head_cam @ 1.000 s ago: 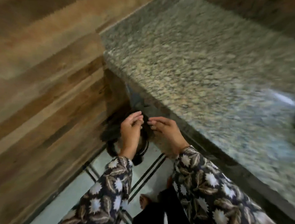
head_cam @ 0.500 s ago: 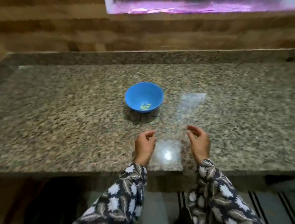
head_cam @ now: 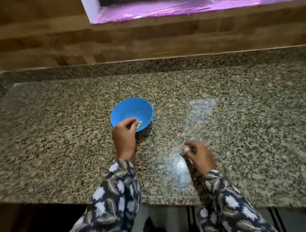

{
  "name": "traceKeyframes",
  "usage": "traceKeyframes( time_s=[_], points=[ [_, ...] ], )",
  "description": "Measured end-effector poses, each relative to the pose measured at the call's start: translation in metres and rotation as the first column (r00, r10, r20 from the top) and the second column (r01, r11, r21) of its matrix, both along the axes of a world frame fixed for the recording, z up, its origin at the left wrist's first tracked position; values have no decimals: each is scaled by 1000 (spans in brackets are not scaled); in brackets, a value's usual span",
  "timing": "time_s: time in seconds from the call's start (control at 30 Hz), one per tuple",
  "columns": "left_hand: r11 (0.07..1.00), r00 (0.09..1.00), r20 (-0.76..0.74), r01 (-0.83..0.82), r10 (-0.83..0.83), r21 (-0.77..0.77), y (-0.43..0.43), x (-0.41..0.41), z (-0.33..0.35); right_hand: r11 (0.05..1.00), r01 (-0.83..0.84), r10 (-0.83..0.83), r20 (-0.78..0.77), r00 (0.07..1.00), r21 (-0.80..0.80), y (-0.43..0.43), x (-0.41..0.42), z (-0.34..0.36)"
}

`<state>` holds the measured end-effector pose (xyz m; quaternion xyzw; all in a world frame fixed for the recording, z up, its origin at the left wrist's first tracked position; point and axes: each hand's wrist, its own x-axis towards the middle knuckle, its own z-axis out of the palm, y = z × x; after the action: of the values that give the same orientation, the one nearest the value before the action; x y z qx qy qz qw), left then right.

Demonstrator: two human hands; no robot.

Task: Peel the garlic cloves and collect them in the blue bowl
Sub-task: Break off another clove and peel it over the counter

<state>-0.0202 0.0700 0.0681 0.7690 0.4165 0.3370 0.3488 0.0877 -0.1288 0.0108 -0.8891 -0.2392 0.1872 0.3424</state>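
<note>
Two hands that half a second earlier were just hovering side by side near the front edge of the counter had split up in the head view: the left hand (head_cam: 124,137) had reached forward to the near rim of the blue bowl (head_cam: 129,108), fingers bunched together over the inside. The right hand (head_cam: 198,155) had dropped low to the granite countertop (head_cam: 60,129), well apart from the bowl, with its fingertips curled round a pale piece of garlic (head_cam: 186,149). Honestly couldn't tell if the left one was actually pinching a clove or had already let go, too much motion blur. My read was that a peeled clove was going in while the right hand kept the rest ready for the next round, so the job looked midway, not finished. The bowl sat about mid-counter, and a small heap of peeled cloves (head_cam: 140,125) lay at its bottom, right by the left fingertips. Material-wise: the bowl looked like smooth matte plastic, round and deep-ish; the cloves were small, pale yellow-green and smooth; the garlic in the right hand looked whitish and rounded, maybe papery. The counter was speckled, polished stone with shiny glare patches, backed by a wood-grain wall (head_cam: 46,41). Both sleeves (head_cam: 117,193) were soft leaf-print fabric.
</note>
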Motion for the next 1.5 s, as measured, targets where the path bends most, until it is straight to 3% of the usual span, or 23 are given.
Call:
traceKeyframes(
  time_s=[0.13,0.2,0.3,0.4,0.47,0.53,0.6,0.83,1.13,1.3,1.43,1.5],
  points=[
    [984,929,-340,105,-148,-141,51,28,-9,999,43,-42,-38,998,16,5,-6,-1],
    [974,896,-394,145,-203,-172,60,34,-13,998,60,-58,-48,997,34,8,-7,-2],
    [983,943,-284,144,-172,-116,61,35,-10,979,134,-112,-144,983,151,14,-10,-6],
    [979,980,-40,194,-197,-59,32,26,-1,891,317,-171,-405,898,325,18,-12,-8],
    [924,939,-4,337,-344,-180,-1,17,-7,802,463,-148,-624,767,379,21,-18,-4],
    [790,863,12,468,-505,-397,-29,12,-24,746,549,-108,-745,659,377,24,-24,0],
    [699,842,61,483,-536,-528,-47,9,-37,717,570,-87,-760,644,401,25,-29,2],
    [598,903,274,426,-331,-679,-62,2,-40,694,517,9,-724,690,501,19,-38,7],
    [596,885,267,455,-380,-661,-63,-1,-37,686,526,-16,-713,701,502,16,-50,11],
    [468,910,324,411,-258,-782,-65,-3,-34,655,574,1,-761,649,491,9,-49,6],
    [628,928,204,363,-313,-688,-66,-6,-39,645,585,5,-768,640,492,11,-51,1],
    [630,916,212,389,-340,-672,-67,-8,-38,652,578,-19,-752,659,490,12,-51,0]
  ],
)
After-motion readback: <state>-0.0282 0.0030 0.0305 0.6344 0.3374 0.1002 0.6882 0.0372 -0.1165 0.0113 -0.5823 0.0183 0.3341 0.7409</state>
